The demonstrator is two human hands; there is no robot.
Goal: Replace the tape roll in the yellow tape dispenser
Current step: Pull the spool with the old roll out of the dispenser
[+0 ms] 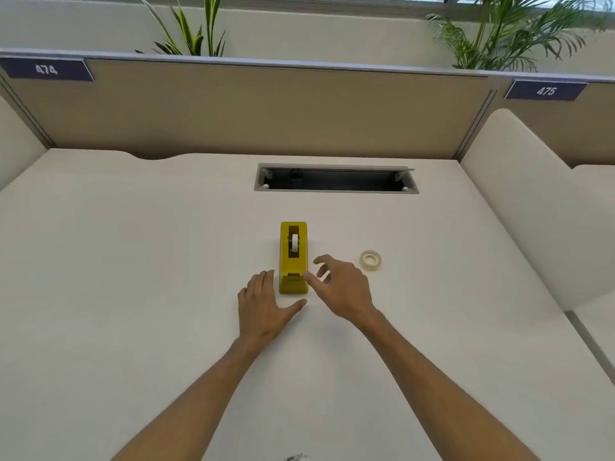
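A yellow tape dispenser (293,261) stands upright in the middle of the white desk (133,261), its cutter end toward me. A tape roll (294,242) sits in its slot. A separate pale tape roll (370,260) lies flat on the desk to the dispenser's right. My left hand (266,304) rests on the desk just left of the dispenser's near end, fingers spread, its thumb reaching under the front. My right hand (342,287) hovers at the dispenser's right side with fingers apart, holding nothing.
An open cable slot (336,179) is cut into the desk behind the dispenser. A tan partition (249,108) closes the back, with low white dividers (519,201) at the sides. Plants stand behind the partition.
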